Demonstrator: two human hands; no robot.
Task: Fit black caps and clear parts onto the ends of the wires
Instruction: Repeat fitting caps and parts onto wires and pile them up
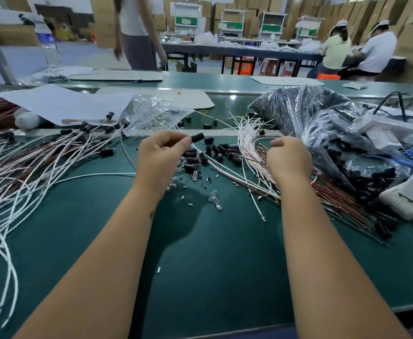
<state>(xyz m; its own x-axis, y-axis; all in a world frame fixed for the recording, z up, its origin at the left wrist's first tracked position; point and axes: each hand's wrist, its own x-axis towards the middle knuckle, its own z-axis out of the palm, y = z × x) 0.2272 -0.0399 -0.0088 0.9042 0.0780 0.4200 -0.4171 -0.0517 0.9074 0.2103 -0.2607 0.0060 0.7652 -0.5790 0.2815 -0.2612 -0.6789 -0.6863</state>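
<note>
Black cap (197, 137): pinched at the fingertips of the left hand (162, 152), held just above a loose heap of black caps (212, 154) on the green table (212, 253). Left fingers curled together, clamped on the cap.

Right hand (288, 157): fingers curled inward over the bundle of white wires (248, 143); a thin wire runs to it from the left, but whether the fingers grip it cannot be told from this angle.

Clear parts (214, 199): a few lie loose on the table nearer the person than the cap heap, apart from both hands.

Finished wires with caps fitted (41, 152): spread across the left side of the table.

Far side: clear bag of clear parts (151, 113) left of centre; large bag of black caps (305, 111) to the right, beside the white wires. Red-brown wires (342, 199) lie under the right forearm side.
</note>
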